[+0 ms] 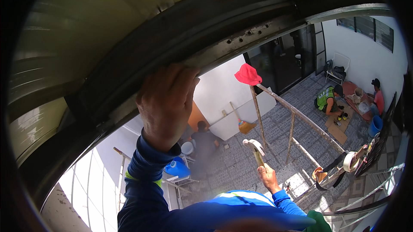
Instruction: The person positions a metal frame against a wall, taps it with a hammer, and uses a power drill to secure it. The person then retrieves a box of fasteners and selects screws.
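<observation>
Left hand [167,103] up against the lower edge of the steel beam [185,34], fingers together and bent; fingertips lost in shadow, so can't tell if it grips or only braces. Bare skin on that edge could get cut, and a stray swing could catch those fingers.

Below the beam: blue container [177,168], then a co-worker in dark clothing [204,139]; anything dropped from up here could land on that person.

Red hat [248,75] perched on a scaffold post just under the beam; light, a bumped frame could shake it off.

Hammer [255,147] below the beam, well apart from it, head up. Right hand [269,178] wrapped round its handle; a slack or sweaty hold could let it fly.

Scaffold frame [301,121] below and right of the beam; a sideways knock could make it shift. Co-worker in green vest [326,100] on the floor beyond it, head bent, might miss a falling tool. Tape roll [351,162] farther right of the beam, could drop if jolted.
</observation>
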Motion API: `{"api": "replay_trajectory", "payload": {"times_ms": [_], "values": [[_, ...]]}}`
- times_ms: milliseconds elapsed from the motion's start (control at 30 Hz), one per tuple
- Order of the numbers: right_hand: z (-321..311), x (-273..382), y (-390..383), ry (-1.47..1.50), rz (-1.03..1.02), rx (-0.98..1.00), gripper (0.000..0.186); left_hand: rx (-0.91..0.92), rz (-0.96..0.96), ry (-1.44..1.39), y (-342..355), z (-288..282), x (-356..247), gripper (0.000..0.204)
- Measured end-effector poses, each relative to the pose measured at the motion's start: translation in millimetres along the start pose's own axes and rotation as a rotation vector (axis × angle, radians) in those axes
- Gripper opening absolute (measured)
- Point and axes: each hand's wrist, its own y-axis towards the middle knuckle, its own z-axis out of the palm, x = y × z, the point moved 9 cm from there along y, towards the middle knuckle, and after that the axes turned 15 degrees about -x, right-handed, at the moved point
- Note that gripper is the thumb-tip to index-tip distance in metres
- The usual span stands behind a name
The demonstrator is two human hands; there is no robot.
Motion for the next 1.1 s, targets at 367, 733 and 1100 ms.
{"api": "replay_trajectory", "payload": {"times_ms": [367,733,1100], "values": [[-6,2,-7,-0.031,0.037,0.003,0.046,0.165,0.037,0.143,15,-22,28,0.062],[-11,11,1,-0.081,0.003,-0.015,0.048,0.166,-0.059,0.069,11,-15,32,0.056],[-13,1,-1,-0.08,0.074,-0.029,0.051,0.081,0.002,0.009,9,-24,20,0.05]]}}
